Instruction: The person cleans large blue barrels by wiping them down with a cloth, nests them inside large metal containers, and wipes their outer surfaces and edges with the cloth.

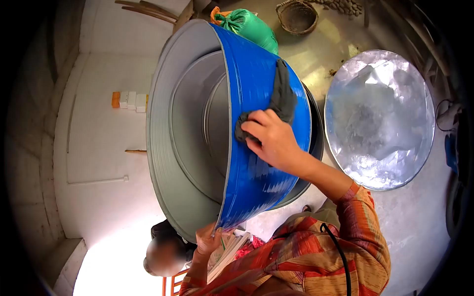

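Note:
A large round metal container (pixel 256 163), blue outside and grey inside, lies tipped so that its wide mouth faces left. My right hand (pixel 271 138) presses a bunched dark grey cloth (pixel 282 96) against the blue outer wall, and part of the cloth trails up toward the far side. At the near edge of the mouth, my left hand (pixel 208 240) has its fingers closed round the rim. Wet-looking shiny streaks show on the blue wall below my right hand.
A big round silvery metal pan (pixel 380 170) is at the right. Beyond the container are a tied green sack (pixel 254 29) and a wicker basket (pixel 297 18). Another person (pixel 163 254) is at the lower left. Small boxes (pixel 131 100) show at the left.

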A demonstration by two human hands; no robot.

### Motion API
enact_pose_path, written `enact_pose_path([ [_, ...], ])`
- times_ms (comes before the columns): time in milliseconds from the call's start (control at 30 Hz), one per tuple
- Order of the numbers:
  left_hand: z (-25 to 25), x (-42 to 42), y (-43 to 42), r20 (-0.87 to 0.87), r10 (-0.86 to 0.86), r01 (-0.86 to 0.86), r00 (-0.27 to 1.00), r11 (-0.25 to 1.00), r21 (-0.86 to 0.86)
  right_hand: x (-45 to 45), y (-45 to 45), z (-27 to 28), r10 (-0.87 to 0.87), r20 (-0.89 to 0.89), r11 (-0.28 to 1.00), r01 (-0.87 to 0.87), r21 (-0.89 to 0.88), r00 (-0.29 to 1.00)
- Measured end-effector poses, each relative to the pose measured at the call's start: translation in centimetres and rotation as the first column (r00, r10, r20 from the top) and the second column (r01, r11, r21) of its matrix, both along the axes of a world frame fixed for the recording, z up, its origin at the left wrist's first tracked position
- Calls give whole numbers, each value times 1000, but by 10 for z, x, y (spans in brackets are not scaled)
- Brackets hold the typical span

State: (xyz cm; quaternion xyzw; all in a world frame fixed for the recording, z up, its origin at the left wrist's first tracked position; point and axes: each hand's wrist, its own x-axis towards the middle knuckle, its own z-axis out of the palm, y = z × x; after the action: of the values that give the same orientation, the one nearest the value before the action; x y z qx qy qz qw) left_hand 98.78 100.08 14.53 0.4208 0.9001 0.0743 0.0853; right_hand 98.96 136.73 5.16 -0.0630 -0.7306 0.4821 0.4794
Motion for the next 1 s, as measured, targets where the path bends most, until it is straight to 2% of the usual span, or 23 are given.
enact_pose_path([
  [67, -3, -1, -3, -25, -20, 20, 999, 1000, 9, -6, 7, 3, -8, 15, 1000, 7, 1, 1000],
  [133, -7, -5, -3, -114, -120, 127, 986, 991, 49, -22, 26, 10, -128, 100, 991, 122, 57, 987],
  [167, -6, -3, -1, -118, -122, 128, 985, 991, 50, -34, 39, 11, -173, 129, 983, 163, 84, 976],
  [233, -2, 3, 2, -44, -49, 49, 998, 999, 3, -66, 68, 10, -232, 166, 968, 210, 137, 959],
  [367, -3, 5, 4, -18, -4, 4, 1000, 1000, 0, -129, 121, 6, -324, 184, 924, 268, 274, 928],
  [433, -8, 3, -1, -14, -20, 21, 1000, 999, 38, -150, 146, 7, -254, 208, 941, 191, 278, 945],
  [567, -5, 5, 3, -59, -50, 54, 997, 997, 57, -138, 146, 12, -180, 260, 968, 124, 217, 949],
  [633, -5, 6, 2, -55, -79, 80, 995, 997, 18, -104, 121, 8, -215, 107, 894, 152, 421, 971],
  [700, -3, 7, 9, -41, -48, 49, 998, 998, 40, -68, 85, 11, -132, 220, 976, 89, 198, 967],
  [767, -2, 8, 9, -30, -15, 17, 999, 998, 62, -18, 52, 14, -106, 249, 845, -45, 532, 963],
  [833, 0, 7, 6, -8, 0, 0, 1000, 1000, -11, 13, 18, 5, 119, 201, 894, -193, 404, 972],
  [900, 0, 5, 6, -31, -24, 24, 999, 1000, -10, 26, -7, -11, 314, -52, 936, -300, 186, 948],
  [933, -1, 4, 6, -51, -44, 44, 998, 999, -11, 19, -15, -24, 357, -179, 934, -350, 72, 917],
  [967, -1, 3, 6, -51, -50, 49, 997, 998, -24, 11, -14, -38, 373, -210, 923, -384, -13, 904],
  [1000, -3, 4, 6, -54, -44, 43, 998, 999, -16, 0, -12, -47, 253, -263, 944, -297, -144, 931],
])
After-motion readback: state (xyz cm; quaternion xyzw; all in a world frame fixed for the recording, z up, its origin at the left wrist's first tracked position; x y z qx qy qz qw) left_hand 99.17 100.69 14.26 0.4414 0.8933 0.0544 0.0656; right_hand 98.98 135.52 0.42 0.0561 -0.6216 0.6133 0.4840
